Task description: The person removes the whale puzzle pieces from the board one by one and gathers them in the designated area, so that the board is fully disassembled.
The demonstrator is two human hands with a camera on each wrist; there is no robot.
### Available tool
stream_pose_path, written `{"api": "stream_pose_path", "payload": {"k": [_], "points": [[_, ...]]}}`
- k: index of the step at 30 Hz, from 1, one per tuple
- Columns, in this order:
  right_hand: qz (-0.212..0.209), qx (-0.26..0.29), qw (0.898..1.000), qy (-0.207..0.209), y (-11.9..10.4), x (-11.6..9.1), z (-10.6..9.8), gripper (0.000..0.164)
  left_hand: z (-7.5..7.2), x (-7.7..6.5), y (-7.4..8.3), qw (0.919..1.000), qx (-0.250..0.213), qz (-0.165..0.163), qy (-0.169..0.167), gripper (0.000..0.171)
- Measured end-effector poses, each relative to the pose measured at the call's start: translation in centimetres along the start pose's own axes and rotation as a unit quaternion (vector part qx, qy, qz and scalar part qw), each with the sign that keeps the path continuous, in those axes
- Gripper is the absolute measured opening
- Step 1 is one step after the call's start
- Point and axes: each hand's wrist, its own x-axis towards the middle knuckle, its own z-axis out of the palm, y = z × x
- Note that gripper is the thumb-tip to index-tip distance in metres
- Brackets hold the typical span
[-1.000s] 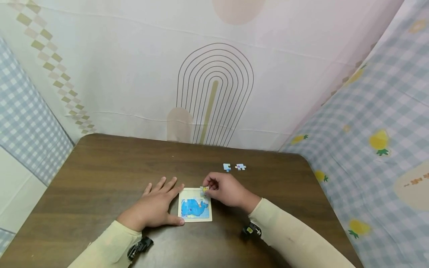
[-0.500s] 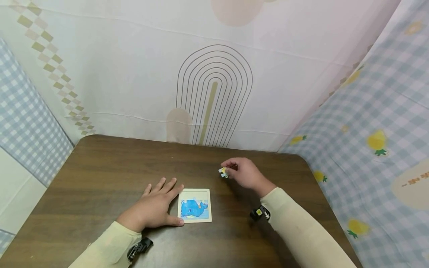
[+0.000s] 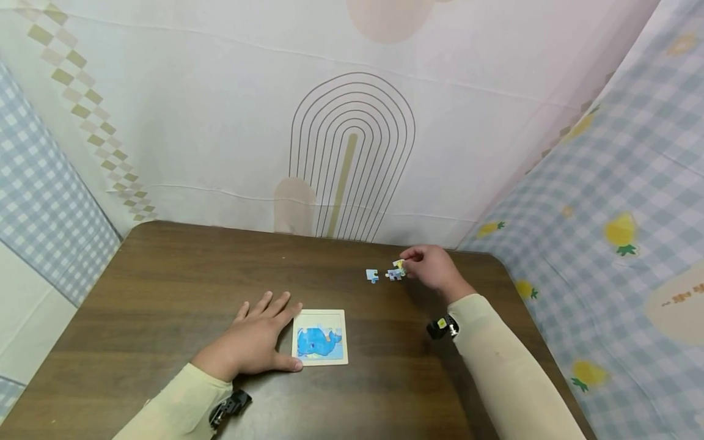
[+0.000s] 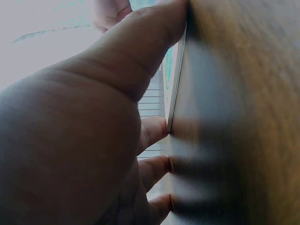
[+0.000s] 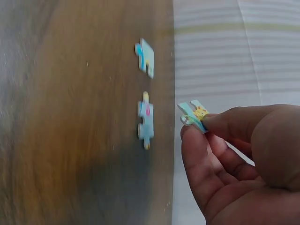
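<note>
A puzzle piece (image 5: 193,114) with a yellow figure on it is pinched between thumb and fingers of my right hand (image 3: 431,267), above the table at the back right. Two loose pieces lie close by: a pale blue one (image 3: 371,275) and one with tabs at both ends (image 5: 146,123). My left hand (image 3: 255,339) is spread flat on the table, its thumb and index fingertip touching the left corners of the puzzle board (image 3: 321,365). On that board the lower part shows a blue whale (image 3: 319,342); the strip above it is bare and pale.
The brown wooden table (image 3: 181,287) ends at the back against a hanging white cloth (image 3: 220,122). A checked cloth (image 3: 594,293) borders the right side.
My right hand has carried the pinched piece from the board's top right corner to the back right, beside the loose pieces. The left hand and the board have stayed put.
</note>
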Motion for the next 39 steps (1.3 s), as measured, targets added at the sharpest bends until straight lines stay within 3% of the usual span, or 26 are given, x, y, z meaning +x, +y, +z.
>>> {"api": "stream_pose_path", "payload": {"k": [16,26,30,39], "points": [[0.057,0.014,0.998,0.016,3.4,1.0,-1.3,0.028,-0.2,0.0,0.0,1.0000,0.000,0.002,0.000,0.119],[0.086,0.034,0.995,0.020,4.1,1.0,-1.1,0.027,-0.2,0.0,0.2,1.0000,0.002,0.003,0.001,0.118],[0.084,0.005,0.996,0.024,4.0,0.9,-0.8,0.025,-0.3,-0.1,0.2,1.0000,0.003,0.003,0.001,0.118],[0.048,-0.120,0.991,0.033,4.0,1.3,-0.6,0.018,-0.1,0.0,0.1,1.0000,0.006,0.002,0.002,0.118]]}}
